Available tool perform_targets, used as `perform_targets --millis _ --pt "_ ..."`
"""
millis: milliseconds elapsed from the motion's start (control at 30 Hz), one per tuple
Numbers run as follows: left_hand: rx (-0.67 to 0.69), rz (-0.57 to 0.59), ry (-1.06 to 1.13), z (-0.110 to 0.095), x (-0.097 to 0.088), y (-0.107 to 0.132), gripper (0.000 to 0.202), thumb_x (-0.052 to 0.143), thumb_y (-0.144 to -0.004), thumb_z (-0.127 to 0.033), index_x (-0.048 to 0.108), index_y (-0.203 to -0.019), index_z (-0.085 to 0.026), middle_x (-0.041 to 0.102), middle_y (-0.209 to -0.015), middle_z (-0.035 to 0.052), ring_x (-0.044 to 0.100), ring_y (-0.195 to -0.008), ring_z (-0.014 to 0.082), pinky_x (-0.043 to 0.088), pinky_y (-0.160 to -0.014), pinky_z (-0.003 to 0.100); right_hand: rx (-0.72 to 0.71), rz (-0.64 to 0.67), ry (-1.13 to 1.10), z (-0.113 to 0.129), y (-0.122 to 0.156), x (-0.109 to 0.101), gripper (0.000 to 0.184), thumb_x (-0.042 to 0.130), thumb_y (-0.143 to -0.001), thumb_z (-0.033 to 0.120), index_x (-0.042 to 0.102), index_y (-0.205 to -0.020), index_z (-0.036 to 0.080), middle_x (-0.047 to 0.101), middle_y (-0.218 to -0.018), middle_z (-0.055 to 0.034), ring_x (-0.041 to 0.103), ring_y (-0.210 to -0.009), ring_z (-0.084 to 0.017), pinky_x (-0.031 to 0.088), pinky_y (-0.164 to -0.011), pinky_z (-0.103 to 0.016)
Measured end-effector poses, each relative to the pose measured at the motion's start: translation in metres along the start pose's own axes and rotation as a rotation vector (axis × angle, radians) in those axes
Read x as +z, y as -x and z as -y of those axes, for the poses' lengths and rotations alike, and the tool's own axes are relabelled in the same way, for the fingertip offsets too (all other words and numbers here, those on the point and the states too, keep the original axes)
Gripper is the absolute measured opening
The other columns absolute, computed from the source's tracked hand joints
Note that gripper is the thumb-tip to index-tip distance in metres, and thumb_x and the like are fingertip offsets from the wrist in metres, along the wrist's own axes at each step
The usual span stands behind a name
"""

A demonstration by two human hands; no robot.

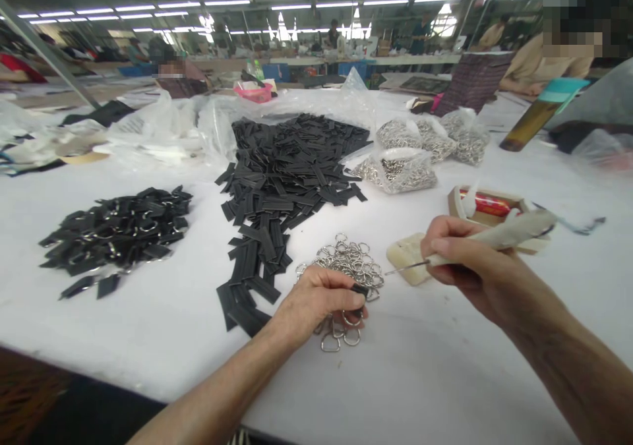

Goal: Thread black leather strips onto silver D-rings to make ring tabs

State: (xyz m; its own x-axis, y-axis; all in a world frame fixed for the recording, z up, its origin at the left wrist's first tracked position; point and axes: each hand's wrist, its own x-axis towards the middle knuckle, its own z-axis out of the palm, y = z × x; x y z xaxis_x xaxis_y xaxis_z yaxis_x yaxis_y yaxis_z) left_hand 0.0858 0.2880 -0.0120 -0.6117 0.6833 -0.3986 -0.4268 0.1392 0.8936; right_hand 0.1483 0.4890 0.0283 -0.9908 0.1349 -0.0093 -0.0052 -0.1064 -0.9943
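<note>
My left hand (326,300) is closed on a short black strap piece (359,291), pinched between thumb and fingers. A metal D-ring (352,318) shows just under the strap; whether the strap runs through it I cannot tell. Right beside this hand lies a heap of silver D-rings (353,257), and a few loose ones sit below it. My right hand (459,254) grips a pale-handled tool (514,231) with a thin metal tip pointing left towards the rings. Behind that tip rests a yellowish block (408,260).
A large pile of black strap pieces (291,161) spreads across the middle. Straps with rings (119,227) are heaped at left. Bags of rings (400,168), an open box (489,211) with a red tube, and a bottle (539,115) stand at right. Other people work beyond.
</note>
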Motion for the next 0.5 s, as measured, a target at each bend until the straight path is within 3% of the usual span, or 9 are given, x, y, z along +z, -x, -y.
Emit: perform_targets --millis 133,267,500 --pt "0.008 -0.025 0.009 -0.002 0.000 0.001 0.012 0.068 -0.064 -0.024 0.068 -0.060 -0.013 0.066 -0.059 0.0038 0.058 -0.051 0.0120 0.044 -0.052 0.023 -0.038 -0.081 -0.017 0.002 0.002 -0.007 0.017 0.062 -0.073 0.028 0.053 -0.062 0.018 0.040 -0.050 0.0020 0.029 -0.045 -0.009 0.015 -0.039 -0.022" --pt "0.034 -0.087 0.018 -0.004 0.000 0.001 0.009 0.068 -0.064 -0.022 0.068 -0.060 -0.014 0.067 -0.061 0.0042 0.060 -0.053 0.0135 0.046 -0.054 0.025 -0.048 -0.052 0.022 -0.003 0.003 -0.001 0.020 0.062 -0.075 0.031 0.053 -0.063 0.019 0.041 -0.052 0.0015 0.031 -0.047 -0.010 0.018 -0.040 -0.022" --pt "0.090 -0.157 0.049 -0.003 -0.001 0.000 0.007 0.069 -0.063 -0.020 0.068 -0.060 -0.014 0.068 -0.060 0.0056 0.060 -0.050 0.0148 0.045 -0.052 0.026 -0.055 -0.082 0.275 -0.008 0.010 0.006 0.014 0.060 -0.078 0.034 0.055 -0.074 0.021 0.044 -0.061 0.0009 0.035 -0.052 -0.012 0.025 -0.042 -0.023"
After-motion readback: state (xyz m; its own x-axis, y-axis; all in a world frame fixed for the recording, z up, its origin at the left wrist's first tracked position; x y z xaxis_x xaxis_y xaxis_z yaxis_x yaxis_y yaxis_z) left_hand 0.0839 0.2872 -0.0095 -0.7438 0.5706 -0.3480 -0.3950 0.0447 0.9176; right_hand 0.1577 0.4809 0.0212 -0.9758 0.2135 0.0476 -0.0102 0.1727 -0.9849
